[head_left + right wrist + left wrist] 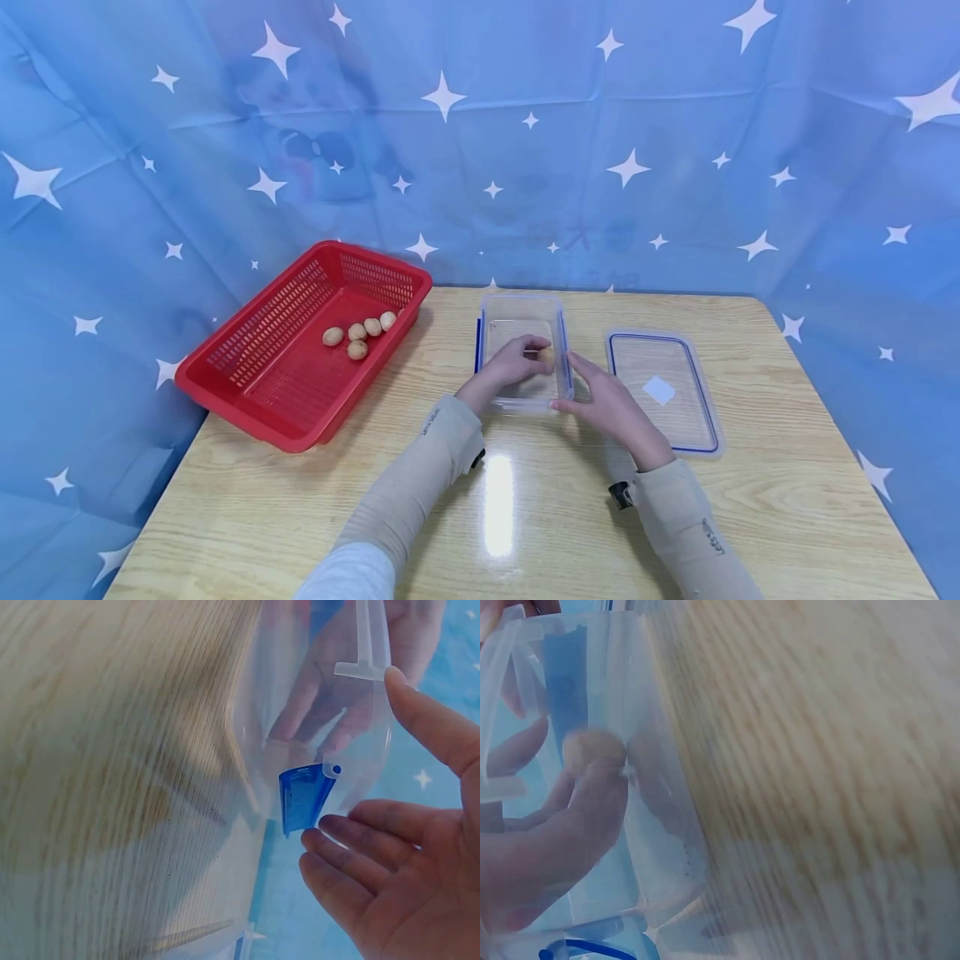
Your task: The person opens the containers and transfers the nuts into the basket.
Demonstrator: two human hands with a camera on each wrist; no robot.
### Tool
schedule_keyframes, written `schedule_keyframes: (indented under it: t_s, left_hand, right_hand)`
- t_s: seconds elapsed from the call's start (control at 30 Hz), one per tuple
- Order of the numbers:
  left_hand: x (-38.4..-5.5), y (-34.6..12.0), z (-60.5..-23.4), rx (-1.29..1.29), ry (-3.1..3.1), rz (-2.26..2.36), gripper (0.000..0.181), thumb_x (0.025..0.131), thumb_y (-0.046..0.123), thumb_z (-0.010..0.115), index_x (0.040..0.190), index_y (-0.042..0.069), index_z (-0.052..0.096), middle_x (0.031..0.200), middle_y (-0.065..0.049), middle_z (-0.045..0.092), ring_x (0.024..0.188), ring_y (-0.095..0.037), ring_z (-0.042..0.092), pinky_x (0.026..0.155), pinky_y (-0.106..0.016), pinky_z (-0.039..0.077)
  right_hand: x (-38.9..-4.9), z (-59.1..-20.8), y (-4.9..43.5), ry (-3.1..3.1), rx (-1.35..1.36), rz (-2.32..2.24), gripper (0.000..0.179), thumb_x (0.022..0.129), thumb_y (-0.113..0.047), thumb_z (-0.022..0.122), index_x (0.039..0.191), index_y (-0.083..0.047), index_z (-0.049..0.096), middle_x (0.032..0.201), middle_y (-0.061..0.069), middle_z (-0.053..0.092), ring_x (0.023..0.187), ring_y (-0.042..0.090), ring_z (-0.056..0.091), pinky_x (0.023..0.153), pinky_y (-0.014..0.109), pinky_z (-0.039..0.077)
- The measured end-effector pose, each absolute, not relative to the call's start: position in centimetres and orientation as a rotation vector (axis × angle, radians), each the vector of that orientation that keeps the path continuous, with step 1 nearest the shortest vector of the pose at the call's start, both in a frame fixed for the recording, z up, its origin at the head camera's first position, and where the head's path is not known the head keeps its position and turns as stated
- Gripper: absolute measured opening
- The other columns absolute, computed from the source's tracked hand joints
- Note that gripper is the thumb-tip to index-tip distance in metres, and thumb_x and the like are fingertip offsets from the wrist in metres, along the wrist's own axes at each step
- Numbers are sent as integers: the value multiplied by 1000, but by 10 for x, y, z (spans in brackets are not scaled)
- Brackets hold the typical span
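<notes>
My left hand (pixel 516 360) reaches down inside a clear plastic food container (pixel 521 305). Its fingers pinch a small tan potato (pixel 547 357) near the container's right wall; through the clear side, the left wrist view shows the potato (pixel 592 750) at the fingertips. My right hand (pixel 609 402) is at the container's near right corner, thumb on the rim and fingers along the right side. In the right wrist view those fingers are fairly straight, beside a blue clip (pixel 306 796) that hangs down from the rim.
A red basket (pixel 258 429) at the left holds several small potatoes (pixel 357 350) toward its right side. The container's lid (pixel 678 433), with a blue seal and a white label, lies flat to the right. A blue star-patterned curtain (pixel 487 167) stands behind the wooden table (pixel 450 542).
</notes>
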State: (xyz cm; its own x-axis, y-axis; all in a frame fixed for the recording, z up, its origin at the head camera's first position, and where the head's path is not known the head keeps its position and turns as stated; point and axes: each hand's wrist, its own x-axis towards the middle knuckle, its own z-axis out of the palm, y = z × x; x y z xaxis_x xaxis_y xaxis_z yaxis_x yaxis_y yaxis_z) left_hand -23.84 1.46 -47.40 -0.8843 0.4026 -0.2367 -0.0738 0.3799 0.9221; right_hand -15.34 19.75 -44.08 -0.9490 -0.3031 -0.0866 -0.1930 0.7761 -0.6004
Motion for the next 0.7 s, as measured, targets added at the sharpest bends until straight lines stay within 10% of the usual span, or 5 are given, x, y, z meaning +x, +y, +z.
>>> schedule_keyframes:
  t_s: [0.7]
  left_hand:
    - [-235, 14, -472, 305, 2216, 1453, 33, 88, 15, 76, 119, 8, 68, 122, -10, 66, 106, -18, 61, 92, -28, 54]
  right_hand:
    - [-155, -443, 199, 2790, -398, -918, 92, 91, -48, 69, 156, 0, 25, 161, 26, 28, 144, 49, 31, 114, 65, 32]
